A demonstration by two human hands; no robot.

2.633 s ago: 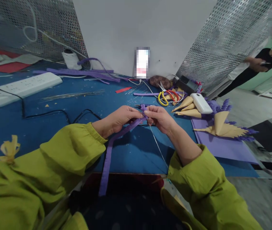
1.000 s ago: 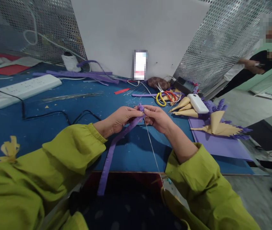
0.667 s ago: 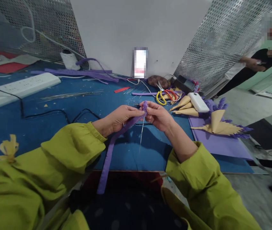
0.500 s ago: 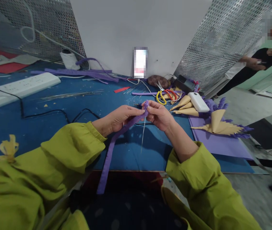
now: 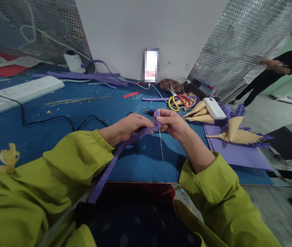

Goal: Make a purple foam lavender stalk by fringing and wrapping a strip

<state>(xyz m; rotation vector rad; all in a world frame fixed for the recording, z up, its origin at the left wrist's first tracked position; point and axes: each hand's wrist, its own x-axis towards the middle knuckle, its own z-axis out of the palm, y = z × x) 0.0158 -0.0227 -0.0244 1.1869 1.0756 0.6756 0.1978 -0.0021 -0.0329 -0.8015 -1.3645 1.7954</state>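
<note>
My left hand (image 5: 130,127) pinches a long purple crepe paper strip (image 5: 111,163) near its upper end. The strip slants down to the left, past the table edge. My right hand (image 5: 173,122) grips a small purple paper bud (image 5: 157,116) where the strip wraps round a thin wire (image 5: 161,145). That wire hangs below the bud, its lower end free. Both hands are close together above the blue table. Fingers partly hide the join of strip and wire.
Scissors with yellow and red handles (image 5: 173,103) lie behind my right hand. A white power bank (image 5: 214,108) rests by tan paper cones (image 5: 199,119). Purple paper sheets (image 5: 238,156) are on the right. A power strip (image 5: 24,92) and loose wires (image 5: 77,100) lie left. A person (image 5: 271,70) stands at right.
The wire below the bud has swung from leaning left to leaning right. The strip's loose lower end has shifted left, and its upper part lies flatter between my hands.
</note>
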